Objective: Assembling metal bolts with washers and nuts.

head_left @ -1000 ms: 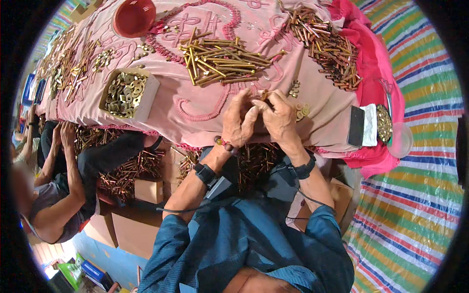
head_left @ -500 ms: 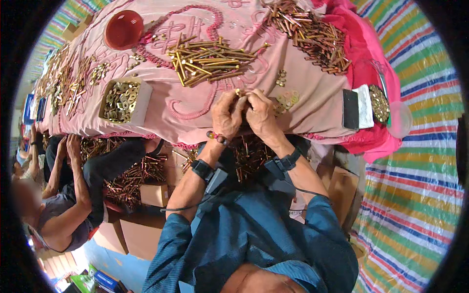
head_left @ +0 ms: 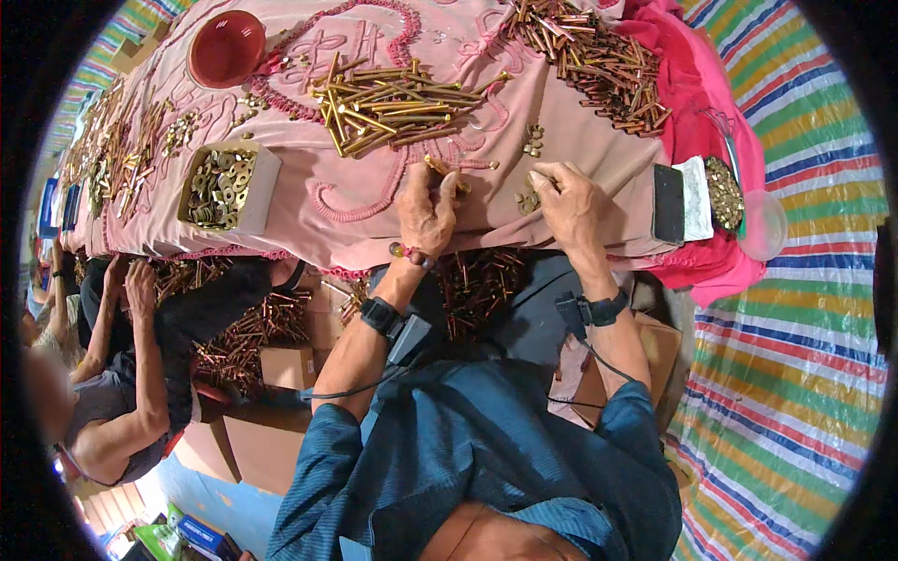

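My left hand (head_left: 427, 208) is closed around a gold-coloured bolt (head_left: 436, 166), whose end sticks out above the fingers; the rest is hidden in the palm. To its right, my right hand (head_left: 572, 208) reaches over the cloth with its fingers drawn together. Anything between those fingertips is too small to make out. Close by its fingertips lie a few flat washers (head_left: 527, 202), and farther off a small group of nuts (head_left: 533, 140). Beyond my left hand lies a heap of long gold-coloured bolts (head_left: 398, 110).
A pink cloth (head_left: 299, 178) covers the table. On it stand a box of washers (head_left: 222, 192), a red bowl (head_left: 226, 49), a heap of coppery metal tubes (head_left: 613, 79) and a dark phone-like slab (head_left: 668, 204). At left sits another person (head_left: 122, 402). Boxes and metal parts lie below the table.
My hands, close together before, have come apart. The right hand has moved right to the washers, while the left keeps the bolt and has shifted slightly left.
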The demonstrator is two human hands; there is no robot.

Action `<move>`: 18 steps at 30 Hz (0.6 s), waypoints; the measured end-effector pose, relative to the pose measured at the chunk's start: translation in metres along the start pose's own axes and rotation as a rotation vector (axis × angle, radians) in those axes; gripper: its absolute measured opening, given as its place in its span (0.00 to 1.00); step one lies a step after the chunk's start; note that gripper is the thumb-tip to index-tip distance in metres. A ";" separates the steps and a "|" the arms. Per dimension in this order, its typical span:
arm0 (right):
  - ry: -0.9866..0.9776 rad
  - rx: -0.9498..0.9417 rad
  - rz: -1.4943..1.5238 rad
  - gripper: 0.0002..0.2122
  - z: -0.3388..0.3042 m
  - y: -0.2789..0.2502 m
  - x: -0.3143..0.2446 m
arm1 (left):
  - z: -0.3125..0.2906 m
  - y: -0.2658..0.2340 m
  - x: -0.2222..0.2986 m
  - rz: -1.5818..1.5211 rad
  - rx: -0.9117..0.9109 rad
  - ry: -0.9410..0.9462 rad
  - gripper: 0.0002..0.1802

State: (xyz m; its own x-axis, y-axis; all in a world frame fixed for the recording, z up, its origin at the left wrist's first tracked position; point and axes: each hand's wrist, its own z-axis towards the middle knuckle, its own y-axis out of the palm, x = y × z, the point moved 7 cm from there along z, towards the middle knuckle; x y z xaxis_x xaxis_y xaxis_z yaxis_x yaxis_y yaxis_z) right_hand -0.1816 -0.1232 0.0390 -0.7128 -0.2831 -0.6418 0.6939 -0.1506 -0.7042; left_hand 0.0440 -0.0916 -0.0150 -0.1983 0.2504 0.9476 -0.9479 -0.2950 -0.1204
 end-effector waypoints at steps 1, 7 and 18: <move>-0.011 -0.012 -0.014 0.09 0.003 0.005 -0.006 | 0.000 0.000 -0.001 -0.009 -0.007 0.003 0.06; -0.069 -0.150 -0.153 0.09 0.025 0.055 -0.023 | -0.002 0.005 -0.002 -0.019 -0.057 -0.002 0.04; -0.026 -0.152 0.209 0.08 0.020 0.055 -0.013 | 0.003 0.008 0.003 0.061 -0.060 0.079 0.06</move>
State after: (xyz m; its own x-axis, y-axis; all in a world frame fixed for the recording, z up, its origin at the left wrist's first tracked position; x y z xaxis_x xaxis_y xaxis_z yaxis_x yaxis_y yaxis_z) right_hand -0.1322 -0.1471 0.0142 -0.5511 -0.3174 -0.7717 0.8012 0.0574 -0.5957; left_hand 0.0366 -0.0962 -0.0117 -0.2733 0.3062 0.9119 -0.9460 -0.2572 -0.1972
